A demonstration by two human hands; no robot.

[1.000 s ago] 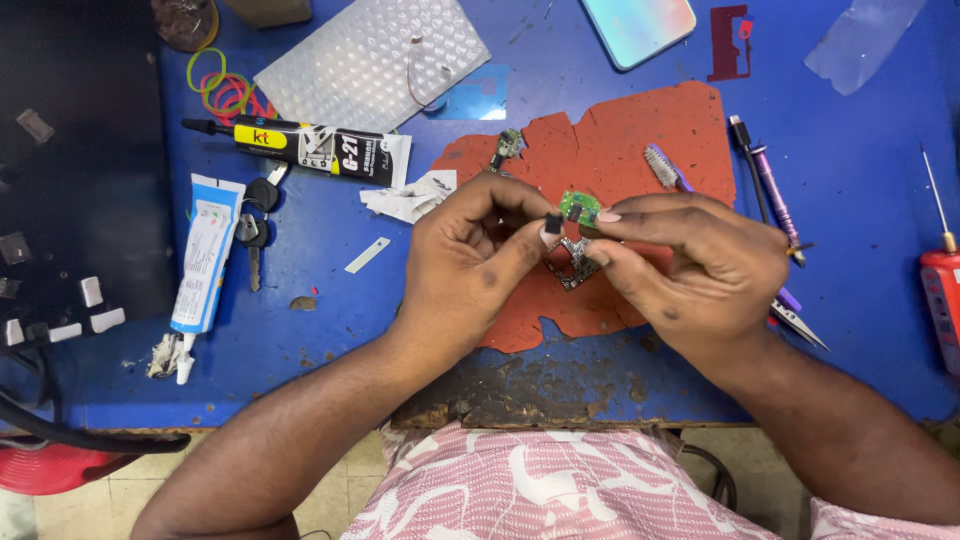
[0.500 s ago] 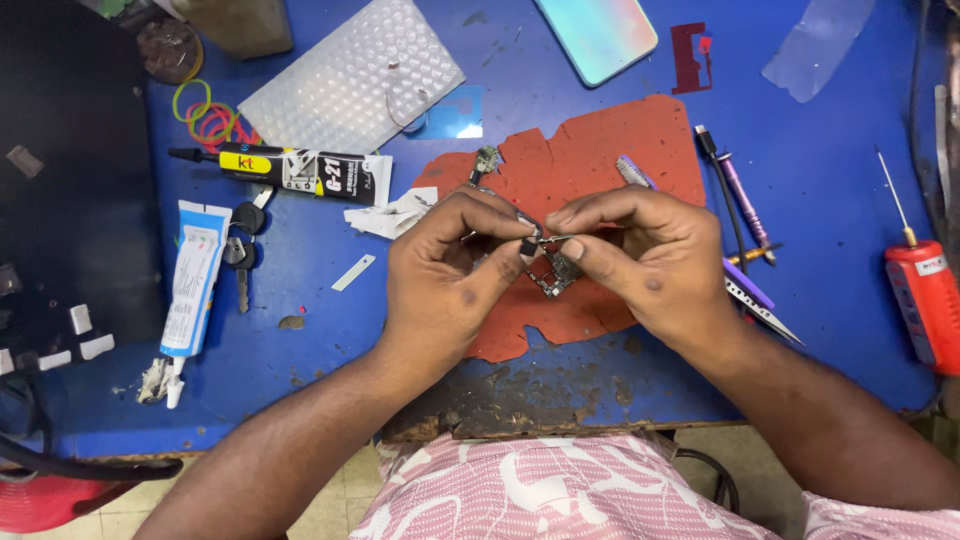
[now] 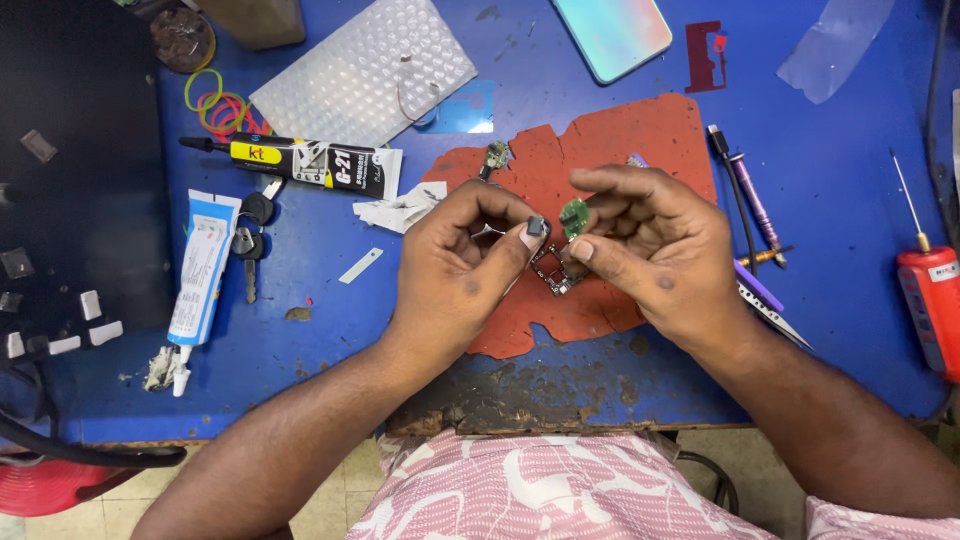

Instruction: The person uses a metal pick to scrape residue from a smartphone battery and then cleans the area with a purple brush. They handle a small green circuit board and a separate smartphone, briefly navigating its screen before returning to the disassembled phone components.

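Small green circuit board (image 3: 573, 217) sits pinched in the right hand (image 3: 650, 245) grip, left hand (image 3: 465, 265) touching.

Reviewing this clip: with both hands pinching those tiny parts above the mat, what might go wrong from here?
The small green circuit board is pinched only at the right hand fingertips; it may slip and drop among the clutter. The left hand presses close against it, so a small dark board under the fingers might bend. The black glue tube lies nearby and could smear parts.

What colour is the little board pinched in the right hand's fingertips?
Green; the small circuit board in the right hand shows in the head view.
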